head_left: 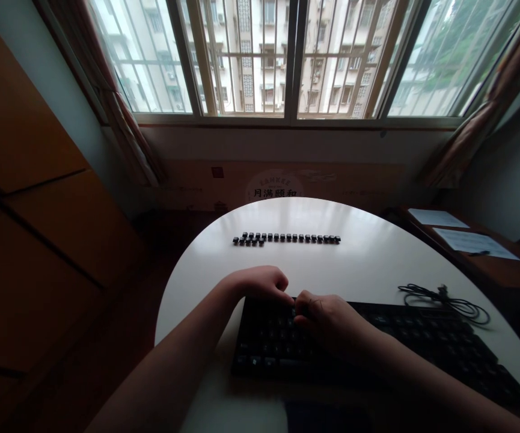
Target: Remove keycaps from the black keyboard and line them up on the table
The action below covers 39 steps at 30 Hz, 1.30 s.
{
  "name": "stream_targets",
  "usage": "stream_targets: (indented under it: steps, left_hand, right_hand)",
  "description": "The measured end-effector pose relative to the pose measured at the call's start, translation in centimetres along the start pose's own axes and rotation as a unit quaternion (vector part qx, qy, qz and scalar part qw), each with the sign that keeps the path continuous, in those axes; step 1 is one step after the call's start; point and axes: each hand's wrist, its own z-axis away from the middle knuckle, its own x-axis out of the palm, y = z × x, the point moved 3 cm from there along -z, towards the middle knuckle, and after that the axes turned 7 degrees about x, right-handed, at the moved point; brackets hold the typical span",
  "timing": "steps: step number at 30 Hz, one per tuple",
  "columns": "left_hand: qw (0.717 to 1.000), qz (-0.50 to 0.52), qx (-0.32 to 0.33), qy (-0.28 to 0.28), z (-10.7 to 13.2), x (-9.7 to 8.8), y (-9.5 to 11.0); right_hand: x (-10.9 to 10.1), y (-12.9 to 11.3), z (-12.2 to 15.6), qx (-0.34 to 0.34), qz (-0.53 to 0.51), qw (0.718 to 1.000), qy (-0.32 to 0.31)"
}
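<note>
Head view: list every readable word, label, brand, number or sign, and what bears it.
"月满颐和": on the tan panel below the window.
Arched letters above it: too blurred.
Keyboard, loose keycaps, papers: any lettering too small or dark.
Marks on right hand: unclear.

Black on the keyboard (273, 343), flecked with pale key markings; black again on the loose keycaps (289, 237) and the coiled cable (442, 293); white across the table (354, 270) and the papers (440, 218); orange-brown with dark seams on the cabinet (25, 114); dusky reddish-brown down the curtains (119, 114); dark lettering (275, 193) over paler ground on the tan panel (187, 180).
</note>
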Motion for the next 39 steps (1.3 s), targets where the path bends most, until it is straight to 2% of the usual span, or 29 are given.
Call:
stream_targets:
  steps: [6,12,15,17,19,20,22,26,32,39]
  left_hand:
    - [1.0,0.002,-0.013,-0.005,-0.1,0.0,-0.2]
    - [1.0,0.011,-0.009,0.005,-0.2,0.0,-0.6]
    - [1.0,0.009,-0.008,0.008,-0.1,-0.1,-0.6]
    - [1.0,0.009,-0.017,0.01,0.0,-0.2,-0.6]
    - [1.0,0.004,-0.028,0.013,0.2,-0.3,-0.4]
    - [0.999,0.0,-0.031,0.014,0.3,-0.4,-0.3]
    - [0.999,-0.002,-0.033,0.016,0.4,-0.6,-0.1]
    - [0.999,0.023,-0.015,0.026,0.8,-1.0,0.3]
    - [0.984,0.144,0.073,0.073,1.1,-1.6,0.9]
    - [0.972,0.193,0.061,0.122,0.5,-1.0,1.3]
  right_hand:
    - [0.2,0.9,0.4,0.002,-0.068,0.995,0.07]
    - [0.0,0.6,0.7,-0.014,-0.073,0.992,0.1]
    - [0.2,0.8,0.6,-0.015,-0.11,0.987,0.118]
    - [0.1,1.4,0.4,0.01,-0.186,0.967,0.174]
    - [0.2,2.2,0.1,0.036,-0.275,0.934,0.226]
    - [0.2,2.4,0.0,0.042,-0.305,0.921,0.238]
    - [0.3,2.7,-0.3,0.043,-0.327,0.913,0.241]
    - [0.1,2.5,-0.6,0.041,-0.292,0.925,0.242]
    - [-0.4,2.0,-1.1,0.001,-0.268,0.934,0.237]
    - [-0.2,1.7,-1.1,-0.012,-0.23,0.944,0.238]
